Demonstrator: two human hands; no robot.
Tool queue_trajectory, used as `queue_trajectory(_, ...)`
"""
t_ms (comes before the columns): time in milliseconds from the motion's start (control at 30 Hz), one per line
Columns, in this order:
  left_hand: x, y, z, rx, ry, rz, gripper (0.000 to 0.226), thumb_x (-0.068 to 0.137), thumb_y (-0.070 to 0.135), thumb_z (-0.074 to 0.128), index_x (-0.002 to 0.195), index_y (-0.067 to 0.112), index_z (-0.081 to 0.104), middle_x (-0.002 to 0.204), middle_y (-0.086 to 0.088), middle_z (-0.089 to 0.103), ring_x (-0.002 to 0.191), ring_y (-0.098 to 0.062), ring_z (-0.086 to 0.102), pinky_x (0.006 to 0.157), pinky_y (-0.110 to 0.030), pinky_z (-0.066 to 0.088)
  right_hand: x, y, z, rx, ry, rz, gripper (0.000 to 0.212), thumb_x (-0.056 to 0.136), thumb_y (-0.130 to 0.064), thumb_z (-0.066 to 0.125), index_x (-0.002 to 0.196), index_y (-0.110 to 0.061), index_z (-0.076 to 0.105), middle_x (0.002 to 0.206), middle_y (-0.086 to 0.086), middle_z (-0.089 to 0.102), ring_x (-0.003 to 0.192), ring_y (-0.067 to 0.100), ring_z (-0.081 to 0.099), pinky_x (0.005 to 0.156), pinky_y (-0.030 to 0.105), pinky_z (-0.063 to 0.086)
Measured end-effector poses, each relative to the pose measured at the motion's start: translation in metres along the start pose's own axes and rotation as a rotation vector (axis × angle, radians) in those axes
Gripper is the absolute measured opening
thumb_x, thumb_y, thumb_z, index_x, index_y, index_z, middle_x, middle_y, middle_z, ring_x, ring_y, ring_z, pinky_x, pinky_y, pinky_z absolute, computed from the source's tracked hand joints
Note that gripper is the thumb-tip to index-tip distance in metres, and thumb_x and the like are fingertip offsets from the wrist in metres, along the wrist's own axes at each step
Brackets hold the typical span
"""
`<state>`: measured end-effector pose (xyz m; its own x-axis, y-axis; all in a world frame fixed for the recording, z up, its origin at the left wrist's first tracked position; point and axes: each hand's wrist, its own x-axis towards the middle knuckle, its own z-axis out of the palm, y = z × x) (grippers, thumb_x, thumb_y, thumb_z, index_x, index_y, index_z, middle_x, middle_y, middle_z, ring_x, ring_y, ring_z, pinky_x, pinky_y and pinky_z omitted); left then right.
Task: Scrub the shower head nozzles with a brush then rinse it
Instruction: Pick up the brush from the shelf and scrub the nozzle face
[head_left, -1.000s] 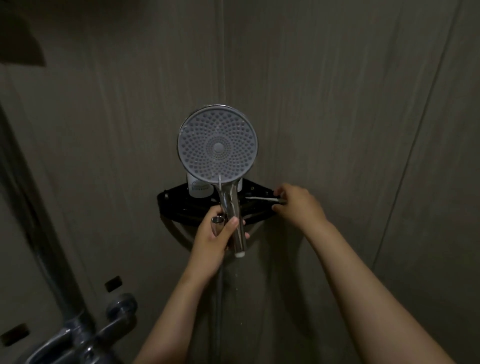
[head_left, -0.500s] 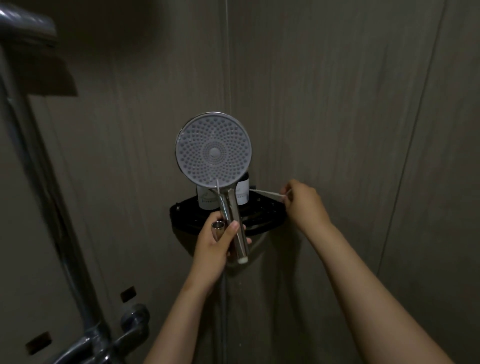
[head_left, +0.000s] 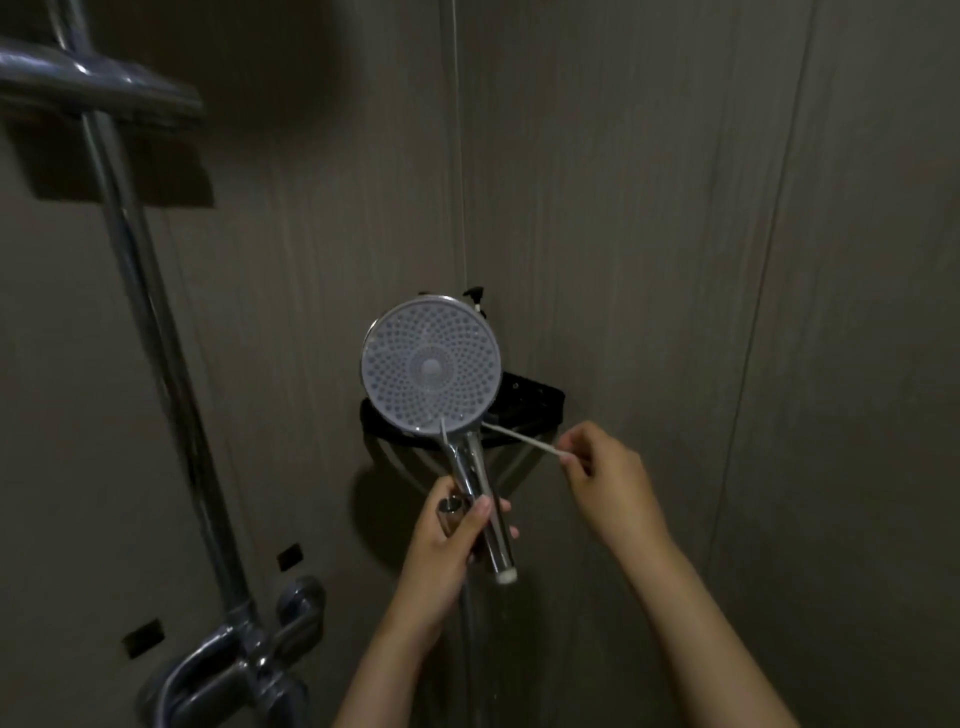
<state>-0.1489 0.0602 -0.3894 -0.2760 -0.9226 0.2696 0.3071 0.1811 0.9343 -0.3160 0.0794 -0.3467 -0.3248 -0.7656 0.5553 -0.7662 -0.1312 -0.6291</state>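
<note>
A round chrome shower head (head_left: 430, 366) with a pale nozzle face points toward me, held upright in the corner of the shower. My left hand (head_left: 449, 535) is closed around its chrome handle. My right hand (head_left: 605, 480) pinches the end of a thin white brush (head_left: 519, 436), which slants up and left toward the lower right rim of the shower head. The brush's far tip sits behind or at the rim; its bristles are hidden.
A black corner shelf (head_left: 540, 410) is fixed to the wall behind the shower head, with a dark pump top (head_left: 474, 297) showing above. A chrome riser pipe (head_left: 150, 332), an overhead shower arm (head_left: 93, 88) and a mixer valve (head_left: 244, 654) stand at the left.
My right hand has lifted the brush off the shelf and drawn it down and right. The view has tilted upward, so the shower head and hands sit lower in the frame.
</note>
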Motion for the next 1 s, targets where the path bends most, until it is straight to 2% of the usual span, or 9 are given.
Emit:
queue_trajectory(200, -0.068, -0.036, -0.020, -0.119, 0.019, -0.151, 0.017, 0.091, 0.002, 0.050, 0.108, -0.001, 0.050, 0.085, -0.015, 0.068, 0.070, -0.026, 0.071, 0.061, -0.027, 0.057, -0.088, 0.021, 0.018, -0.002, -0.044, 0.138, 0.010, 0.086, -0.007, 0.059, 0.086, -0.017, 0.061, 0.088, 0.002, 0.068, 0.086, 0.020, 0.064, 0.076, 0.031, 0.049)
queue_trajectory(367, -0.134, -0.075, -0.046, -0.153, 0.030, -0.334, 0.032, 0.089, 0.007, 0.055, 0.120, 0.004, 0.048, 0.089, -0.016, 0.070, 0.081, -0.033, 0.071, 0.062, -0.031, 0.058, -0.170, 0.032, 0.026, 0.007, -0.117, 0.279, 0.013, 0.090, -0.013, 0.056, 0.086, -0.025, 0.058, 0.089, -0.005, 0.064, 0.084, 0.009, 0.061, 0.071, 0.023, 0.048)
queue_trajectory(433, -0.160, -0.088, -0.055, -0.138, 0.028, -0.386, 0.034, 0.090, 0.007, 0.055, 0.123, 0.010, 0.049, 0.089, -0.015, 0.070, 0.078, -0.031, 0.071, 0.062, -0.032, 0.057, -0.199, 0.035, 0.027, -0.010, -0.115, 0.316, 0.012, 0.089, -0.012, 0.056, 0.087, -0.023, 0.059, 0.089, -0.004, 0.065, 0.084, 0.012, 0.062, 0.074, 0.031, 0.052)
queue_trajectory(533, -0.199, -0.106, -0.062, -0.115, -0.010, -0.429, 0.039, 0.090, 0.006, 0.055, 0.128, 0.008, 0.044, 0.086, -0.013, 0.068, 0.074, -0.029, 0.068, 0.061, -0.033, 0.056, -0.241, 0.036, 0.025, -0.009, -0.127, 0.388, 0.009, 0.088, -0.010, 0.057, 0.089, -0.019, 0.061, 0.089, -0.002, 0.066, 0.085, 0.015, 0.062, 0.079, 0.039, 0.052)
queue_trajectory(633, -0.231, -0.120, -0.062, -0.118, -0.048, -0.465, 0.032, 0.090, 0.003, 0.053, 0.121, 0.005, 0.046, 0.083, -0.011, 0.069, 0.070, -0.027, 0.069, 0.061, -0.033, 0.057, -0.282, 0.038, 0.018, -0.011, -0.100, 0.420, 0.011, 0.086, -0.006, 0.058, 0.086, -0.016, 0.061, 0.086, 0.003, 0.067, 0.084, 0.022, 0.063, 0.078, 0.040, 0.051)
queue_trajectory(700, -0.250, -0.124, -0.058, -0.107, -0.091, -0.494, 0.022, 0.092, 0.002, 0.051, 0.112, 0.011, 0.051, 0.085, -0.009, 0.071, 0.070, -0.025, 0.070, 0.063, -0.031, 0.058, -0.307, 0.039, 0.012, -0.014, -0.100, 0.475, 0.013, 0.087, -0.005, 0.056, 0.087, -0.016, 0.062, 0.083, 0.004, 0.066, 0.082, 0.025, 0.063, 0.076, 0.039, 0.051)
queue_trajectory(833, -0.275, -0.128, -0.050, -0.067, -0.157, -0.516, 0.020, 0.092, 0.007, 0.052, 0.110, 0.016, 0.051, 0.098, -0.010, 0.071, 0.083, -0.027, 0.070, 0.068, -0.036, 0.057, -0.339, 0.043, -0.005, 0.009, -0.097, 0.556, 0.013, 0.088, -0.006, 0.055, 0.092, -0.016, 0.063, 0.082, 0.000, 0.064, 0.081, 0.022, 0.063, 0.077, 0.039, 0.052)
queue_trajectory(1000, -0.289, -0.129, -0.027, -0.065, -0.218, -0.516, 0.017, 0.094, 0.005, 0.049, 0.107, 0.015, 0.050, 0.098, -0.009, 0.071, 0.081, -0.024, 0.071, 0.069, -0.035, 0.058, -0.353, 0.050, -0.032, 0.025, -0.068, 0.598, 0.012, 0.090, -0.006, 0.054, 0.094, -0.015, 0.062, 0.077, -0.007, 0.058, 0.077, 0.016, 0.060, 0.073, 0.033, 0.049)
